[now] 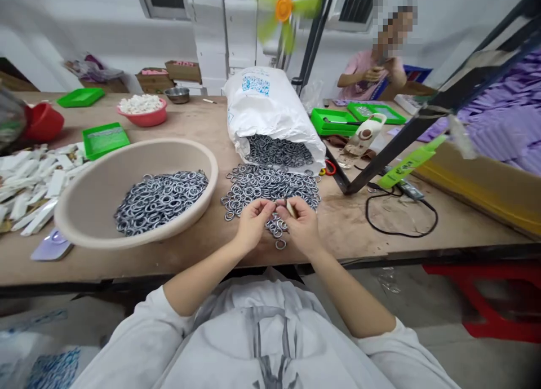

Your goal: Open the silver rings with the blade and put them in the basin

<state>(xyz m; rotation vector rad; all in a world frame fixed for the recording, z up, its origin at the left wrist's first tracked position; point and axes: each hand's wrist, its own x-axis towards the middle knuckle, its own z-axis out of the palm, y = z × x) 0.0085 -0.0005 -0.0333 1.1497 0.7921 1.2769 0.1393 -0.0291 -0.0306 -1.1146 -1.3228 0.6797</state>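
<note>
- My left hand (pixel 256 224): thumb and forefinger pressed together at the tips; what lies between them is too small to tell.
- My right hand (pixel 302 225): fingers pinching a narrow pale strip (pixel 291 210), tips close to the left ones.
- Grey rings (pixel 274 183): heaped on the table (pixel 236 259), beyond and beneath my hands; one lies at the near end.
- White bag (pixel 270 115): on its side directly ahead, mouth toward me, rings inside; it blocks the far middle of the table.
- Beige basin (pixel 84 203): left of the heap, partly filled with rings.
- Left of basin: white pieces (pixel 54 183) and a lilac flat item (pixel 51 249).
- Beyond basin: green tray (pixel 105 141) and red bowl (pixel 146 118) of white bits.
- Black metal frame (pixel 380 158): slants across my right side, before the purple pieces (pixel 502 124).
- Black cable (pixel 401 235): looped on the right of the table.
- Far right: a co-worker (pixel 367 73) in pink.
- Markings: bag carries a blue printed block (pixel 256 85), unreadable; bright green packet (pixel 408 166) bears dark characters, too blurred to read.
</note>
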